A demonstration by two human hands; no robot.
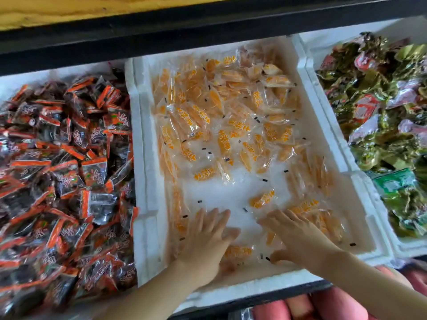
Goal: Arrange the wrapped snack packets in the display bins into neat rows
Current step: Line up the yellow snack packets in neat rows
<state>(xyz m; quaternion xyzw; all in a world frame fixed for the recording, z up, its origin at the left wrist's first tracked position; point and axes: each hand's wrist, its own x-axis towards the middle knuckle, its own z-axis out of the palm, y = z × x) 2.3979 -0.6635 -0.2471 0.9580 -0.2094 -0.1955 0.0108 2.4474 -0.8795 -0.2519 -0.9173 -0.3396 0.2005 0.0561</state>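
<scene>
— Where are your hands?
— My left hand point(208, 236) and right hand point(298, 236) lie flat, fingers spread, pressing on orange snack packets point(221, 125) at the near edge of the white foam bin point(147, 172).
— And farther back?
— More packets lie scattered loosely toward its far wall.

Three white foam bins point(147, 158) in view, side by side. Left bin: red-and-black packets point(64, 176), too many to count. Middle bin: clear packets with orange filling point(217, 116), several dozen, exact count not possible. Right bin: green packets point(379, 107), heaped, uncountable. Two hands, left point(208, 236) and right point(298, 239).
</scene>
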